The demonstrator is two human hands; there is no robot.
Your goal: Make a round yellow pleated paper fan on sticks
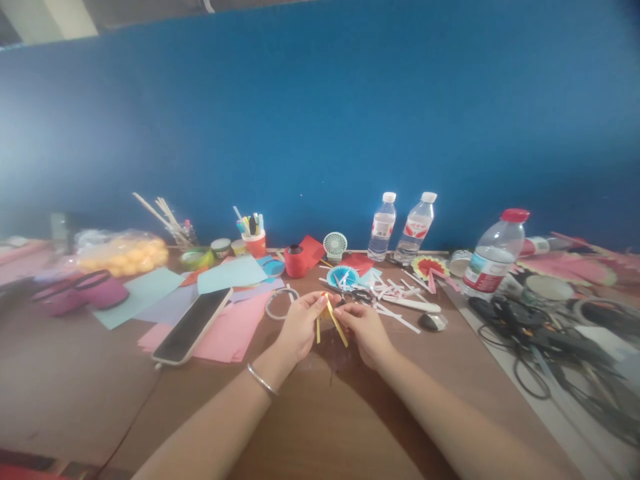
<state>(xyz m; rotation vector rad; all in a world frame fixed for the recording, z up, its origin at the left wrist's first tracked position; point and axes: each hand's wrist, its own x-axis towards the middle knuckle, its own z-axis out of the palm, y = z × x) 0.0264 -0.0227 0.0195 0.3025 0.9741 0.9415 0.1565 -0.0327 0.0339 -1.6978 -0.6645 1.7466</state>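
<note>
My left hand (301, 325) is closed in a pinch on a narrow yellow paper strip (337, 323), whose ends hang down between my hands. A bit of red shows by the left fingertips, too small to name. My right hand (367, 328) is closed beside the strip with its fingertips pinched; what lies in them is hidden. Just beyond my hands lie scissors (357, 294), a blue folded paper rosette (343, 276) and several loose white paper strips (397, 293). To the left is a roll of tape (281, 303).
A phone (194, 328) rests on pink paper (235, 330) at the left. Water bottles (382, 230) stand at the back, and a larger red-capped bottle (495, 253) stands at the right near tangled black cables (520, 333). A small fan (335, 247) and a cup of pens (255, 243) are behind.
</note>
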